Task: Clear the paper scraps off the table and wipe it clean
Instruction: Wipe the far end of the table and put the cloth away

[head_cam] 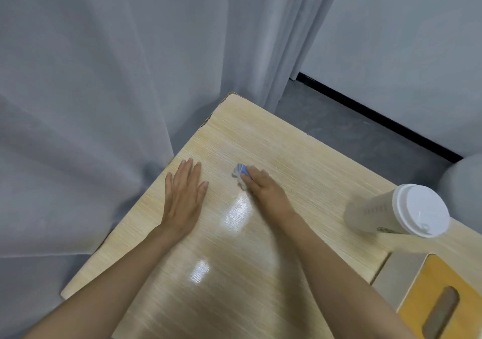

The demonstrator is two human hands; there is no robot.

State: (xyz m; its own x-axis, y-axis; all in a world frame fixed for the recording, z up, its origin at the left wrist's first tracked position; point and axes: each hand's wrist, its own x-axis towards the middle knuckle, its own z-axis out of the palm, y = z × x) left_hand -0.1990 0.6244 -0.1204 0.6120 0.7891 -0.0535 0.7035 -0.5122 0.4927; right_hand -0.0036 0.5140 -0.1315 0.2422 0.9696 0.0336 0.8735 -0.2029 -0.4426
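head view: the small crumpled blue-and-white wad (240,175), paper or cloth we cannot tell, lies on the far half of the pale wood-grain table (234,286). it sits under and just beyond the tips of our right hand (262,186), whose fingers lie nearly straight on top, pressing it down; the thumb is hidden. the wad pokes out toward the far left, blue end farthest, and its long axis seems to run far to near, though blur softens it. our left hand (184,195) rests flat, fingers together, palm down, near the wad on its left, not touching. well apart on the right stand a beige cup with a white lid (391,209) and a yellow slotted box (433,297).
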